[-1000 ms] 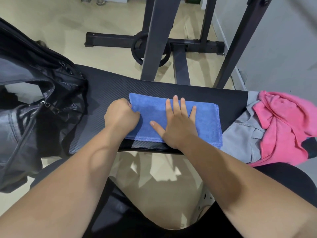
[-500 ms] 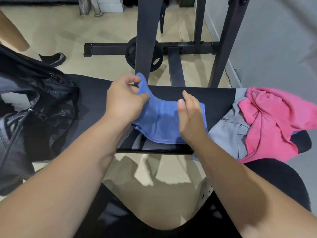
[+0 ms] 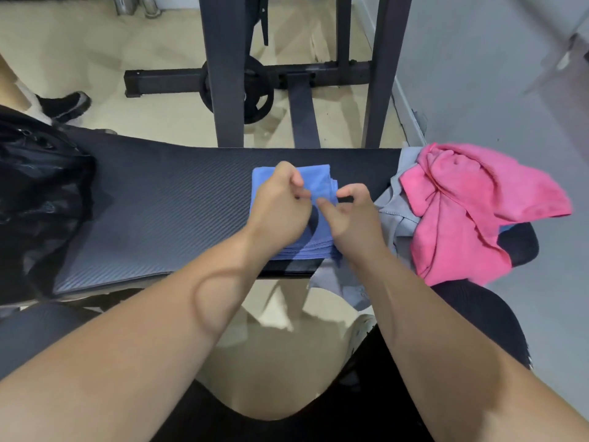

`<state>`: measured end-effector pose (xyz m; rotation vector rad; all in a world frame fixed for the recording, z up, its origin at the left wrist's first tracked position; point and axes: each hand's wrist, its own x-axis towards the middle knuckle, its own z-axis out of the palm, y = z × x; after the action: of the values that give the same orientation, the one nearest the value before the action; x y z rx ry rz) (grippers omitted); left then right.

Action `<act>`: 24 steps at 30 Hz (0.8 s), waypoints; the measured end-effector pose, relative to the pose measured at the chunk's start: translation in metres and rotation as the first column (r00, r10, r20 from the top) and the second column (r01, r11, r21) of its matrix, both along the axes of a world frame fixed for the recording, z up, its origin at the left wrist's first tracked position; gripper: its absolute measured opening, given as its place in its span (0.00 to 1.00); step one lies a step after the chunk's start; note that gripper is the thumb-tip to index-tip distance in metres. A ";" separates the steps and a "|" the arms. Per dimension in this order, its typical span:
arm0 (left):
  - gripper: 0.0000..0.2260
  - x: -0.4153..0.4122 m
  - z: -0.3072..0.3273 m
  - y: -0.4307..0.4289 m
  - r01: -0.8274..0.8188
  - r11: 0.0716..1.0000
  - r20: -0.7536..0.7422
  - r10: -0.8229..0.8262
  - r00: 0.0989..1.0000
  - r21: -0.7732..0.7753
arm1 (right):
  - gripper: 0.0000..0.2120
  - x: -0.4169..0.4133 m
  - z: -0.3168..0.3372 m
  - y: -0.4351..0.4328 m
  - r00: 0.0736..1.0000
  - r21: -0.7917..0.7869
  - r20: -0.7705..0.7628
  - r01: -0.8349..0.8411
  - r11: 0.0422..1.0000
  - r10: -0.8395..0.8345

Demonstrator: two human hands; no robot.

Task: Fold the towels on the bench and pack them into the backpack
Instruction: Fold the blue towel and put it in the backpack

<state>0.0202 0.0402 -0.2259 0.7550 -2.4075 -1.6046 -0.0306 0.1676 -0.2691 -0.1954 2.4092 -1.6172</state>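
A blue towel (image 3: 315, 183) lies folded into a narrow stack on the black bench (image 3: 159, 212), near its right end. My left hand (image 3: 279, 205) rests over the towel's middle, its curled fingertips pinching the top layer. My right hand (image 3: 352, 218) sits at the towel's right edge, with thumb and bent index finger pinching the layered edge. A crumpled pink towel (image 3: 462, 212) lies on a grey towel (image 3: 393, 215) at the bench's right end. The black backpack (image 3: 38, 193) stands at the left end; its opening is hard to make out.
A black rack frame (image 3: 223, 74) with a weight plate (image 3: 258, 90) stands behind the bench. Another person's shoe (image 3: 65, 105) is on the floor at the far left. A grey wall (image 3: 494, 74) runs along the right. A black seat (image 3: 478, 307) is under me.
My left hand lifted the towel's left half and brought it over to the right, so the towel is about half as wide. My right hand went from pressing flat to pinching the right edge.
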 end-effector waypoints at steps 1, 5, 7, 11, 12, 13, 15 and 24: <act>0.13 0.003 0.000 -0.004 -0.020 0.999 -0.043 0.017 0.999 -0.050 | 0.12 0.000 -0.001 -0.001 0.999 0.017 -0.032 -0.016 1.000 0.017; 0.09 0.010 -0.001 -0.020 -0.040 0.934 -0.071 0.016 0.997 -0.356 | 0.11 -0.003 0.003 -0.003 0.996 0.025 -0.092 -0.021 0.999 0.024; 0.16 0.010 -0.006 -0.024 0.058 0.853 0.034 -0.047 0.998 -0.519 | 0.08 -0.003 0.006 0.001 0.992 0.061 -0.123 -0.017 0.998 0.025; 0.31 0.014 -0.025 -0.016 0.384 0.661 0.373 -0.167 0.913 -0.645 | 0.08 -0.001 0.010 0.009 0.973 0.265 -0.191 -0.075 0.961 0.128; 0.33 0.015 -0.031 -0.014 0.425 0.629 0.416 -0.172 0.893 -0.651 | 0.09 -0.001 0.011 0.010 0.963 0.330 -0.216 -0.083 0.940 0.161; 0.34 0.017 -0.035 -0.014 0.446 0.605 0.439 -0.172 0.882 -0.660 | 0.10 -0.001 0.012 0.011 0.948 0.391 -0.259 -0.074 0.918 0.187; 0.35 0.019 -0.040 -0.016 0.464 0.581 0.455 -0.174 0.873 -0.669 | 0.12 -0.002 0.016 0.010 0.870 0.483 -0.416 -0.034 0.875 0.264; 0.39 0.025 -0.041 -0.041 0.532 0.457 0.487 -0.222 0.845 -0.713 | 0.30 -0.027 0.006 -0.005 0.692 0.849 -0.106 -0.311 0.428 0.714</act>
<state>0.0454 -0.0007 -0.2671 0.2720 -3.2683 -0.1531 -0.0580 0.1627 -0.2633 -1.1551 2.6894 -0.1203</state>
